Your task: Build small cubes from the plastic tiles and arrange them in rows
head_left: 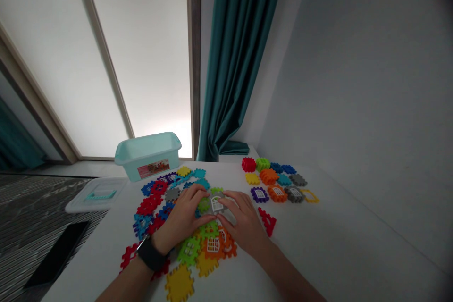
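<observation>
Between my two hands is a grey square plastic building tile (217,202) with a white window in it. My left hand (184,217), with a black watch at the wrist, has its thumb and fingers at the tile's left side. On the right side, the fingers and thumb of my right hand (244,222) press on the same tile. Under and around my left hand lie loose notched tiles, among them a green tile (189,250), an orange window tile (213,245), a yellow tile (180,283) and red tiles (149,205). A red triangular piece (267,222) rests beside my right hand.
Sorted tiles stand in rows at the back right, including an orange stack (269,177) and a purple window tile (259,194). A mint-green plastic bin (150,146) sits at the back left, near a clear lid (92,205). A teal curtain (233,66) hangs behind the white table (304,255).
</observation>
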The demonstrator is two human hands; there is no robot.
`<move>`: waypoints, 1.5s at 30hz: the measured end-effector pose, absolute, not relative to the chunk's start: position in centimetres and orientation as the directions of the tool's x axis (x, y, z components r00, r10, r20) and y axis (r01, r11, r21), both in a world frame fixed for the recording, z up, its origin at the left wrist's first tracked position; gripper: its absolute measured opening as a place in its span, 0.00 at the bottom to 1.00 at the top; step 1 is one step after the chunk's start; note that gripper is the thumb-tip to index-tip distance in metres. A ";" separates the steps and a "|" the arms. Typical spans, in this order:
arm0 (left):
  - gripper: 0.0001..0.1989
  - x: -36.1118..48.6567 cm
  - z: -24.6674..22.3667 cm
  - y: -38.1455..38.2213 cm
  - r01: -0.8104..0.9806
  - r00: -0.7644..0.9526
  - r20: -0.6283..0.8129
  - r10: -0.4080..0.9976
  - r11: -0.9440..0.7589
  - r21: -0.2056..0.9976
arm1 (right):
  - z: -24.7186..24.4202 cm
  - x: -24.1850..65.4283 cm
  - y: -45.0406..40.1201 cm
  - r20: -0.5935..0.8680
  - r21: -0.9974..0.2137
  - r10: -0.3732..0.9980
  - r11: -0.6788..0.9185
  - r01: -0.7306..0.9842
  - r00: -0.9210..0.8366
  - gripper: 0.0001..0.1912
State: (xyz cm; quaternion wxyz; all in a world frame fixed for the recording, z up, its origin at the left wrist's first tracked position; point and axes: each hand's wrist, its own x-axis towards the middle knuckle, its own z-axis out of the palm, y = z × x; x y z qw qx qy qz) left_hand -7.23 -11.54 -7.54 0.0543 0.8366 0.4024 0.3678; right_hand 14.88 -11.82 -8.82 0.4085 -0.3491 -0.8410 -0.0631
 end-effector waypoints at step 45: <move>0.16 8.0 -6.9 -8.1 0.547 0.613 0.493 0.618 -0.782 0.300 | -9.7 28.4 -13.4 0.811 -0.136 0.556 0.481 0.866 -0.182 0.13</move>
